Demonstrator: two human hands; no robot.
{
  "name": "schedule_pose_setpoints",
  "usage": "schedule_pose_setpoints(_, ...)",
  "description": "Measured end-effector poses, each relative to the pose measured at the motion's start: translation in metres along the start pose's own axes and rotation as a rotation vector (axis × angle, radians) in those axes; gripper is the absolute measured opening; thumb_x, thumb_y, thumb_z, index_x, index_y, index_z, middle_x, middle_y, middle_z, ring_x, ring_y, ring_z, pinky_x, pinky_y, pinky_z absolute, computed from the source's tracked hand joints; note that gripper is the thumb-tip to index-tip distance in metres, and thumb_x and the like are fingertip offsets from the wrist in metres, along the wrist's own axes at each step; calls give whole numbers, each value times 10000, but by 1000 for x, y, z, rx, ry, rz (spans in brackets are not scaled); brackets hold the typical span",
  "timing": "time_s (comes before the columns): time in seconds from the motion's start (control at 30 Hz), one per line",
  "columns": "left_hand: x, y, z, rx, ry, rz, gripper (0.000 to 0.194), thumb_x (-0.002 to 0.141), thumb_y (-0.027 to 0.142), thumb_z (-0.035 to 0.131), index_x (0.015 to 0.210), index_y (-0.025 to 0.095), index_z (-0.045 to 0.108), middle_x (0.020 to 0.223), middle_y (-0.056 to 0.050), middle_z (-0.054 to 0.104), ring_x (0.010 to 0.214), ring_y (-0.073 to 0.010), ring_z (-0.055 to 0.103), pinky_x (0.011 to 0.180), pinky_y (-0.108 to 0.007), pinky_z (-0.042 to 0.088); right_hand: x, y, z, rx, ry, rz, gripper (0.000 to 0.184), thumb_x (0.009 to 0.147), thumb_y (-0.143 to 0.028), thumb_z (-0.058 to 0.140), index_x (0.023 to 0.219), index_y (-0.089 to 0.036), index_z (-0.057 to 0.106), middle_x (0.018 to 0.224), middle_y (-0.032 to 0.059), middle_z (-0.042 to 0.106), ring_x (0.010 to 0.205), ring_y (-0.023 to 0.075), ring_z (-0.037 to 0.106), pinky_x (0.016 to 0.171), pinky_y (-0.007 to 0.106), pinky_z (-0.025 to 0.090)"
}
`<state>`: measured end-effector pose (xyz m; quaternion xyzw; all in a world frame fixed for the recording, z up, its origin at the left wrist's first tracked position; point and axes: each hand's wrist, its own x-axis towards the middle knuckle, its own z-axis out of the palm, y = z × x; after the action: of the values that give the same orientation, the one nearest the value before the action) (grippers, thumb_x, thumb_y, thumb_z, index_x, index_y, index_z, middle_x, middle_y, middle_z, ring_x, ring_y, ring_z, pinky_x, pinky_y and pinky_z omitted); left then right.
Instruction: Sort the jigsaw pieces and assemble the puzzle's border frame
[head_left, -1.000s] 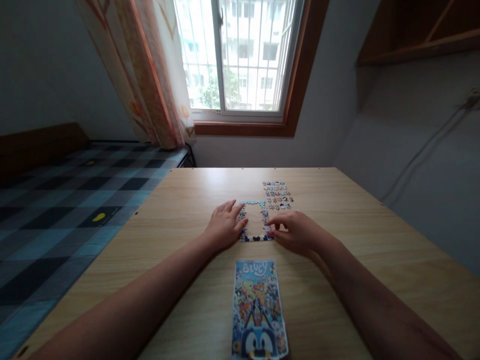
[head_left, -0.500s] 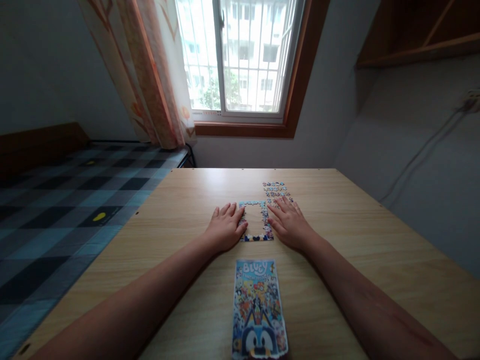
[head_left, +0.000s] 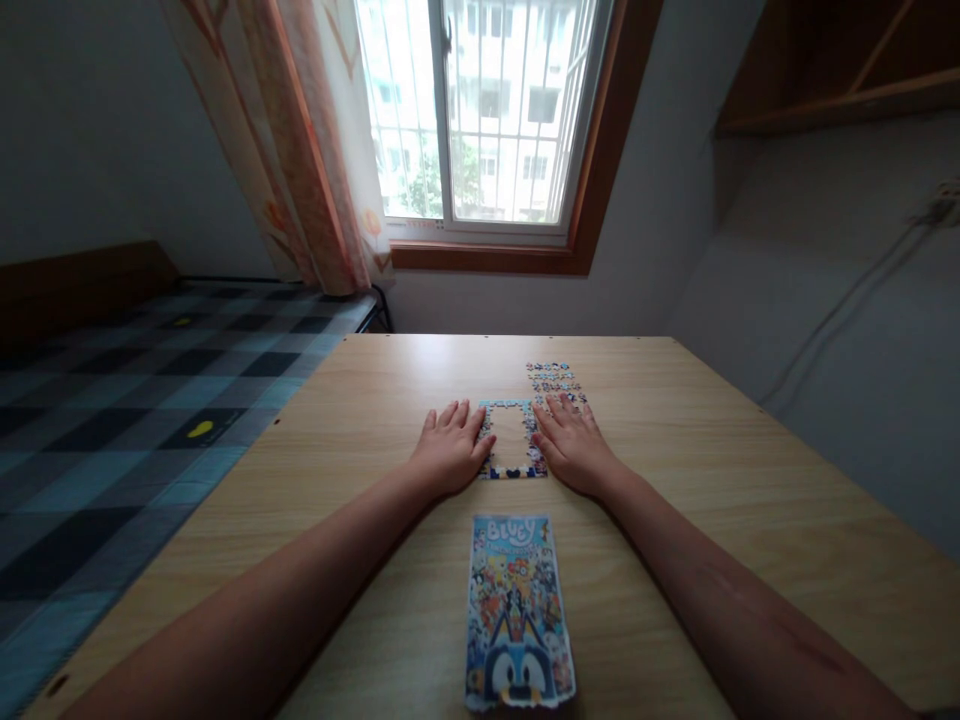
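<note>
A rectangular jigsaw puzzle border [head_left: 513, 473] lies on the wooden table, with bare tabletop inside it. My left hand [head_left: 452, 450] rests flat against its left side, fingers spread and the thumb over the edge pieces. On the opposite side, my right hand [head_left: 571, 445] lies flat with its fingers apart, fingertips touching the right edge. Loose jigsaw pieces [head_left: 551, 377] are laid in rows beyond my right hand, which partly hides the nearest ones. Closer to me, a colourful Bluey puzzle box [head_left: 517, 610] lies with its picture side up.
The light wooden table [head_left: 360, 600] reaches toward a barred window [head_left: 495, 120] with a patterned curtain [head_left: 300, 150]. A bed with a checked cover [head_left: 172, 420] stands along the left. A wall shelf [head_left: 840, 110] hangs at upper right, above a cable [head_left: 840, 300].
My right hand has shifted slightly left, closer onto the right edge of the puzzle border. My left hand stays nearly in place.
</note>
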<state>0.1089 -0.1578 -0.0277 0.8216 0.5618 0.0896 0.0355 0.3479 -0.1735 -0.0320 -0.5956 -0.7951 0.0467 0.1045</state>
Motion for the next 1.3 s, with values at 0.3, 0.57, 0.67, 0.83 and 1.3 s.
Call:
schedule_pose_setpoints(0.3,1,3,0,17,-13,-21,663,993,583,298,1532,212,400,1632,-169,319,1520,-356,242,1188,-618,178,2,-3,-3,-14,-67,18,645,1047,-531,231,1594,-197,308,1686,113,147,1569,320,41,1230,613,32)
schedule_pose_setpoints(0.57,-1,8,-7,44,-64,-54,689,1000,562,292,1561,166,354,1650,-182,258,1533,-342,207,1209,-587,151,4,-2,1,-26,-78,22,657,1040,-546,244,1609,-219,257,1691,94,137,1571,309,19,1231,598,11)
schedule_pose_setpoints(0.67,0,10,-9,57,-82,-89,703,1008,566,245,1576,161,330,1659,-169,243,1541,-324,189,1222,-560,140,4,-2,2,-23,-71,25,648,1040,-544,256,1613,-242,241,1691,93,142,1571,305,24,1232,592,14)
schedule_pose_setpoints(0.83,6,5,-6,23,-44,-149,712,1010,563,216,1578,148,329,1661,-168,238,1540,-323,193,1222,-562,146,4,-1,2,-19,-54,23,634,1040,-535,276,1614,-269,235,1687,94,160,1570,307,52,1232,593,33)
schedule_pose_setpoints(1.3,10,5,-12,3,-14,-288,690,1015,518,213,1549,116,383,1646,-180,276,1526,-333,230,1216,-597,150,8,1,6,31,-9,17,625,1036,-529,312,1604,-271,272,1679,109,203,1566,314,89,1229,586,61)
